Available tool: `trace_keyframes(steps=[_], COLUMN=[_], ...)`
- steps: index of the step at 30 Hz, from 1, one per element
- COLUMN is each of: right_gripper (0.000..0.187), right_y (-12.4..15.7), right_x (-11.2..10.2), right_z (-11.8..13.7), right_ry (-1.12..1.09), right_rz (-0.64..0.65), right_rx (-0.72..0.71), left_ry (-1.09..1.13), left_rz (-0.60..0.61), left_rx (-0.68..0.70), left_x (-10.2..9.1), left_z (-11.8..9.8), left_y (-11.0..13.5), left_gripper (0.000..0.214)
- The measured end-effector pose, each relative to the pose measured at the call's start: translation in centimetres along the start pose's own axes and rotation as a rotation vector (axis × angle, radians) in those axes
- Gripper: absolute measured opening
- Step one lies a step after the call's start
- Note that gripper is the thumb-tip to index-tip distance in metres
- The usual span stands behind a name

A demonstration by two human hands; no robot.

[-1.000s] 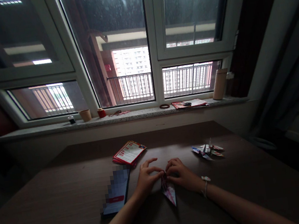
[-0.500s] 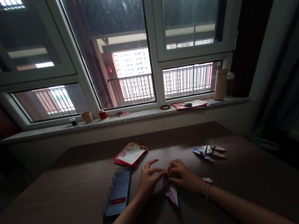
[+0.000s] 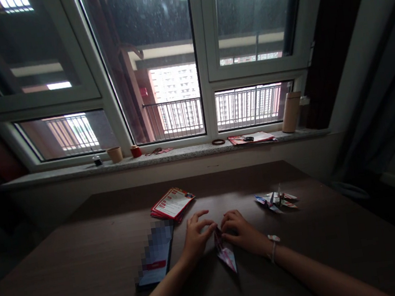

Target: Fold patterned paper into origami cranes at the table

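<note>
A folded piece of patterned pink and white paper [image 3: 226, 256] stands between my hands, its pointed end toward me. My left hand [image 3: 197, 235] pinches its far end with thumb and forefinger, the other fingers raised. From the other side, my right hand [image 3: 238, 230] grips the same far end with its fingers curled; a bracelet [image 3: 274, 244] circles that wrist. The exact fold under the fingertips is hidden. Several folded paper cranes [image 3: 277, 200] lie together to the right of my hands.
Left of my hands, a phone [image 3: 158, 255] lies on the brown table [image 3: 72, 276]. Behind it is a stack of red-edged sheets [image 3: 174, 203]. The windowsill holds a paper cup [image 3: 114, 154], a red spool [image 3: 136, 151], scissors [image 3: 248, 139] on papers and a tan bottle [image 3: 292, 112].
The near tip of the folded paper has shifted slightly right, and its side faces have turned a little. Both hands stay nearly in place, still on the paper.
</note>
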State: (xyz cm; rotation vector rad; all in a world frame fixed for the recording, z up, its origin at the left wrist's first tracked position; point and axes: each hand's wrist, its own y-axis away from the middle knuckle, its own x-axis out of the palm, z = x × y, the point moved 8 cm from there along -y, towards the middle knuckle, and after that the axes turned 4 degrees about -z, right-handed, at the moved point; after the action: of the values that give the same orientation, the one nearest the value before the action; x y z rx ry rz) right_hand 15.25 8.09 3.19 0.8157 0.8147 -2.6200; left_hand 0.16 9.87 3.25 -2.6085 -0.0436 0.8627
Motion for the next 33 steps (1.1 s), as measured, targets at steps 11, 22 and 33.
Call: trace_keyframes(steps=[11,22,33], right_gripper=[0.008,0.005,0.013], right_y=[0.1,0.0,0.6], right_x=[0.0,-2.1,-1.9], right_z=[0.2,-0.2,-0.5], right_ry=[-0.022,0.093,0.261], right_rz=[0.010,-0.219,-0.078], right_rx=[-0.027,0.018,-0.090], left_ry=[-0.016,-0.062,-0.209], left_rz=[-0.026,-0.007,0.122], left_rx=[0.033,0.030,0.027], left_x=[-0.2,0.3,1.5], left_z=[-0.4,0.2,0.3], left_y=[0.2,0.0,0.7], left_gripper=[0.023,0.028,0.016])
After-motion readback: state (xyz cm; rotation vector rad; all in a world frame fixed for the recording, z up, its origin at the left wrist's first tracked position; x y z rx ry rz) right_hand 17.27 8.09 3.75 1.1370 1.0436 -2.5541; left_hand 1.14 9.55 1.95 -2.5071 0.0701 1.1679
